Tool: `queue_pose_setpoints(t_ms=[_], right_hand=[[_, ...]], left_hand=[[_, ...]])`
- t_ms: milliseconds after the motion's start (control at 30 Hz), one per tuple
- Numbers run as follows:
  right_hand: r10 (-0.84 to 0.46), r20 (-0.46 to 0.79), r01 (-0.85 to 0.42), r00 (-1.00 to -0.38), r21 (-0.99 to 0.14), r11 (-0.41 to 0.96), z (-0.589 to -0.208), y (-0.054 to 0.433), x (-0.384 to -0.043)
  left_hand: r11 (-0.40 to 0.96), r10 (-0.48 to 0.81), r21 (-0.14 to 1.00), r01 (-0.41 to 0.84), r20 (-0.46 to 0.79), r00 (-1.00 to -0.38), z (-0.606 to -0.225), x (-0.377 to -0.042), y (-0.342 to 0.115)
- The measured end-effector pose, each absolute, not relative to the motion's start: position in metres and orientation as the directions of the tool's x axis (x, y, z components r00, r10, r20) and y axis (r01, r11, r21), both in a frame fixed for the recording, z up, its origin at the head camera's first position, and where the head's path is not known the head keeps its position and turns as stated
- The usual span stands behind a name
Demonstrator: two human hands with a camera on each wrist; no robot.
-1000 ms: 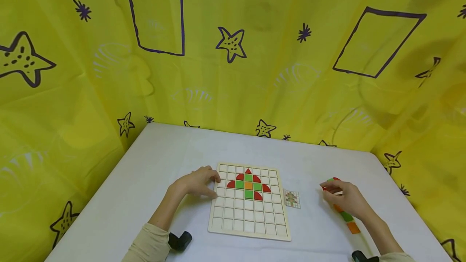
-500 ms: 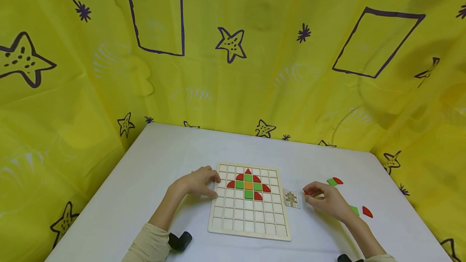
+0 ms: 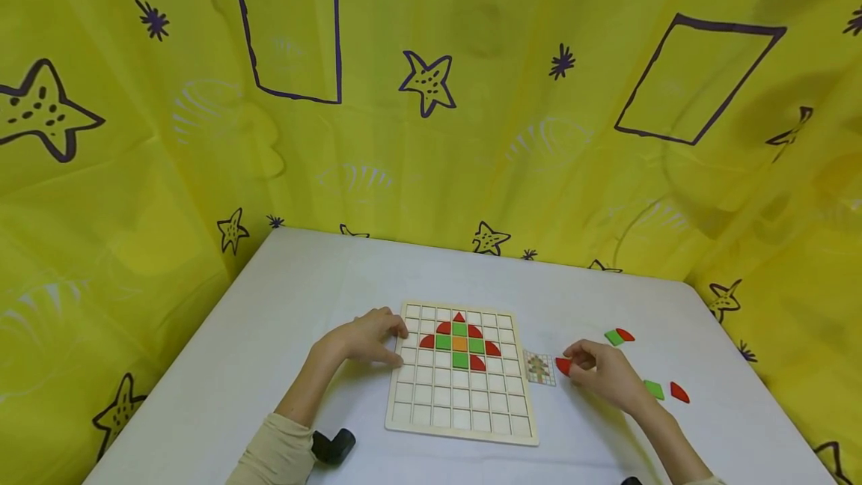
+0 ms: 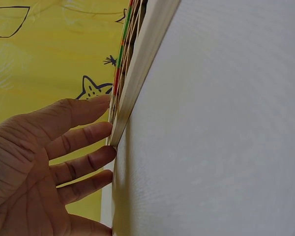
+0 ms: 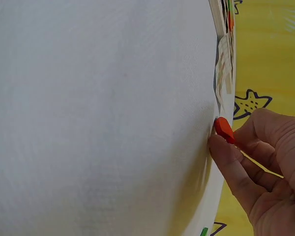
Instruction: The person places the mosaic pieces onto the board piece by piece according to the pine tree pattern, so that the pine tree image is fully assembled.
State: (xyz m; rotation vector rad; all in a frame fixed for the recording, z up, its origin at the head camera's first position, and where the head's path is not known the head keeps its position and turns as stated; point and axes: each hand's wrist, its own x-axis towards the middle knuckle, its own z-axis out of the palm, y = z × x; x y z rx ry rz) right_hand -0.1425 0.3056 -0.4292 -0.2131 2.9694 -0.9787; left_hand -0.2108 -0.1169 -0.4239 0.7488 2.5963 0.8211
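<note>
In the head view my right hand (image 3: 602,371) pinches a red quarter-circle tile (image 3: 562,366) between thumb and fingers, low over the table beside the pattern card (image 3: 541,370). The right wrist view shows the same red tile (image 5: 224,129) at the fingertips, seen edge-on. My left hand (image 3: 369,335) rests at the left edge of the wooden grid board (image 3: 462,434), fingers loosely bent and spread. In the left wrist view its fingertips (image 4: 104,153) lie by the board's edge (image 4: 146,59). On the board, red, green and orange tiles (image 3: 459,343) form a stepped tree-like shape.
Right of the board lie a green tile (image 3: 614,337) touching a red one (image 3: 625,334), another green tile (image 3: 654,390) and a red quarter-circle (image 3: 679,392). My right forearm hides some of the table. A yellow patterned curtain (image 3: 431,148) surrounds the white table (image 3: 323,275).
My right hand has moved left from the loose tiles to beside the card, bringing a red tile, which has turned to show its face. The left hand and board have stayed put.
</note>
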Motion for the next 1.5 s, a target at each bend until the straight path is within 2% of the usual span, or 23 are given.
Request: queue_pose_setpoints(t_ms=[433, 567, 667, 867, 1133, 1267, 1500], right_hand=[[-0.146, 0.004, -0.127, -0.989, -0.523, 0.843, -0.427, 0.308, -0.134], [-0.203, 0.099, -0.225, -0.974, -0.521, 0.824, -0.43, 0.312, -0.133], [-0.294, 0.17, -0.339, -0.941, -0.51, 0.79, -0.432, 0.314, -0.134], [-0.414, 0.137, -0.424, -0.9, -0.502, 0.754, -0.434, 0.315, -0.14], [-0.369, 0.097, -0.373, -0.924, -0.43, 0.822, -0.434, 0.315, -0.144], [-0.322, 0.108, -0.336, -0.941, -0.44, 0.833, -0.436, 0.317, -0.142], [-0.363, 0.202, -0.415, -0.91, -0.485, 0.77, -0.441, 0.324, -0.138]], left_hand=[[0.675, 0.591, 0.612, 0.412, -0.114, -0.799, -0.421, -0.209, -0.118], [0.684, 0.583, 0.609, 0.402, -0.125, -0.803, -0.42, -0.209, -0.118], [0.693, 0.579, 0.6, 0.4, -0.131, -0.805, -0.421, -0.209, -0.118], [0.687, 0.585, 0.603, 0.406, -0.127, -0.801, -0.422, -0.21, -0.119], [0.683, 0.592, 0.599, 0.418, -0.118, -0.798, -0.419, -0.21, -0.118], [0.682, 0.591, 0.599, 0.419, -0.115, -0.798, -0.418, -0.209, -0.117], [0.701, 0.573, 0.591, 0.398, -0.134, -0.809, -0.42, -0.209, -0.117]])
